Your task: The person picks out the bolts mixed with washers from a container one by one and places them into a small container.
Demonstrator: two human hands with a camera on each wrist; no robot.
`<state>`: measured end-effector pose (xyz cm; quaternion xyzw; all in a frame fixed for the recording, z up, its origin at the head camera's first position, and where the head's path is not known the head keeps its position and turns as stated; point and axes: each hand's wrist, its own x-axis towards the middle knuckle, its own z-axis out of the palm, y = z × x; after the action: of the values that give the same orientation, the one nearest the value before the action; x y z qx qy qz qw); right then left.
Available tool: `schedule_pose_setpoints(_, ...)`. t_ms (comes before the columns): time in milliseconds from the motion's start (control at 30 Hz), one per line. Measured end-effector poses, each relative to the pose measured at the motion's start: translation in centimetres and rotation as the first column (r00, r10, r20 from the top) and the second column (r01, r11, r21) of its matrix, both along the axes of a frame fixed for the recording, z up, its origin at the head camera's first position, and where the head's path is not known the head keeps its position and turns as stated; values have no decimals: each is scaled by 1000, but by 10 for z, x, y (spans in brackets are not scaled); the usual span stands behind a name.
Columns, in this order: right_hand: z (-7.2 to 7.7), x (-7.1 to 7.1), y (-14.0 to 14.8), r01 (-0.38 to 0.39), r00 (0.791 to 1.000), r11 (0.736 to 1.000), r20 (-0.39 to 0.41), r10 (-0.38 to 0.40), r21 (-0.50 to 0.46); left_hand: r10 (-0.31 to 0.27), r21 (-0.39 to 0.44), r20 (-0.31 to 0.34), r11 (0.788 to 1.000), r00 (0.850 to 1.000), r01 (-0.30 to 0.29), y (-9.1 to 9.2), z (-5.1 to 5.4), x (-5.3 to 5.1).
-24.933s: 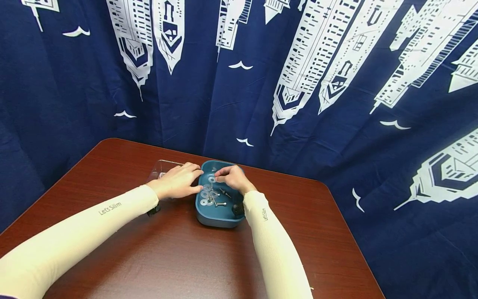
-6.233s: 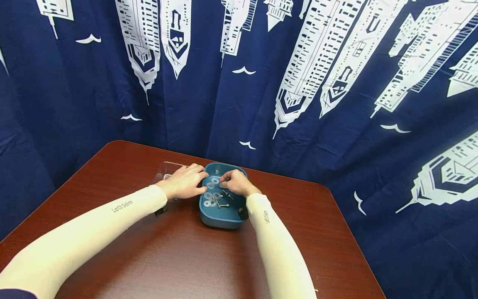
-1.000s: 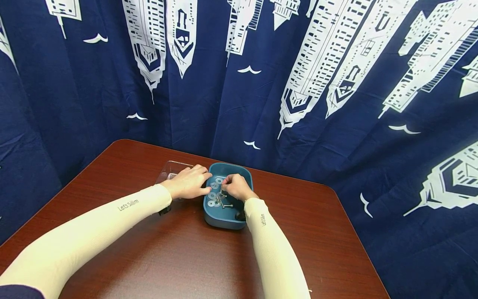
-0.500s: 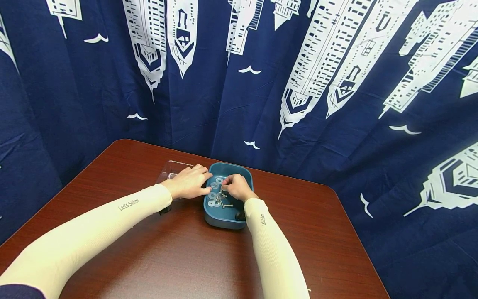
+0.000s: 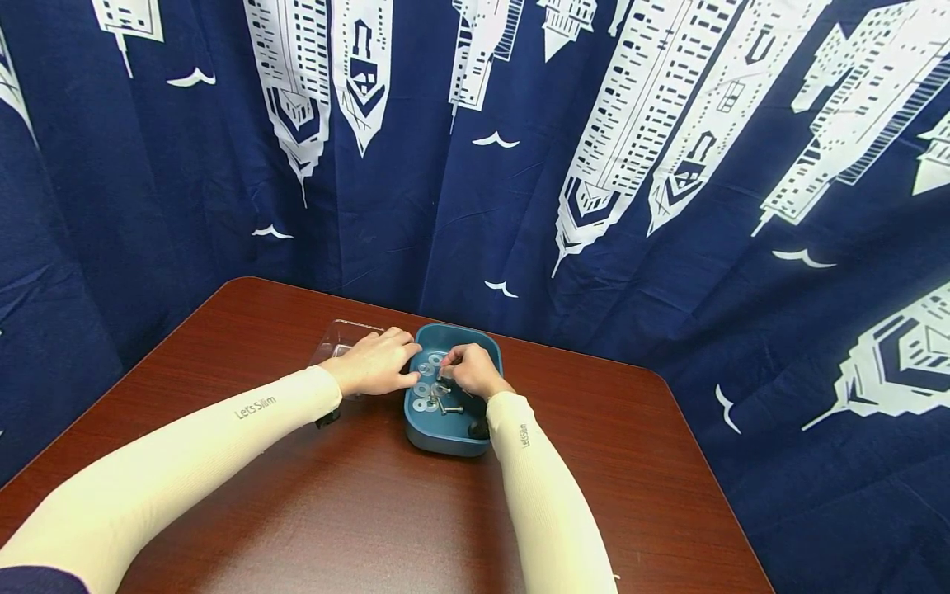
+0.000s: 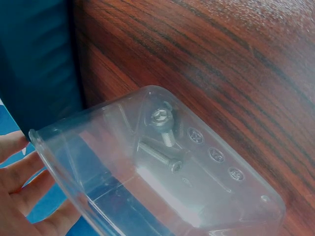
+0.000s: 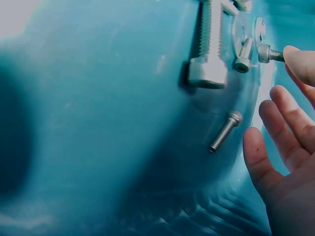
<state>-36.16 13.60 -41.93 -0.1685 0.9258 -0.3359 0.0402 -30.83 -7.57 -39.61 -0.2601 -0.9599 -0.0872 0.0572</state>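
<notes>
Inside the blue bin (image 5: 445, 446) several clear washers (image 5: 420, 388) and metal screws (image 5: 451, 409) lie loose. The right hand (image 5: 475, 371) reaches into the bin; in the right wrist view its thumb and index finger pinch a short screw (image 7: 270, 53), head outward, while the other fingers (image 7: 258, 152) stay spread. A large bolt (image 7: 209, 64) and a small screw (image 7: 225, 132) lie nearby. The left hand (image 5: 374, 363) rests with relaxed fingers at the bin's left rim. Beside it, a clear plastic container (image 6: 216, 182) holds several screws (image 6: 161, 156).
The brown table (image 5: 334, 511) extends around the bin, with a dark blue patterned curtain (image 5: 460, 206) behind it. A dark round object (image 5: 478, 429) sits in the bin's near right corner, partly hidden by the right wrist.
Compared with the earliest frames, the bin and hands appear slightly farther right, and the right hand is lower in the bin, over the screws. Over the last second almost nothing moves.
</notes>
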Motion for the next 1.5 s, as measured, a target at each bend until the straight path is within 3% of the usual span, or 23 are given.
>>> schedule_pose_setpoints(567, 15, -4, -2, -37, 999, 999, -32, 37, -1, -8, -9, -31, 1000, 999, 8, -3, 0, -2)
schedule_pose_setpoints(1133, 35, -5, -5, -52, 998, 997, -33, 50, -53, 13, 17, -35, 1000, 999, -12, -20, 12, -1)
schedule_pose_setpoints(1500, 40, -6, -11, -90, 996, 989, -24, 87, -114, 44, 29, -54, 999, 998, -43, -38, 22, 2)
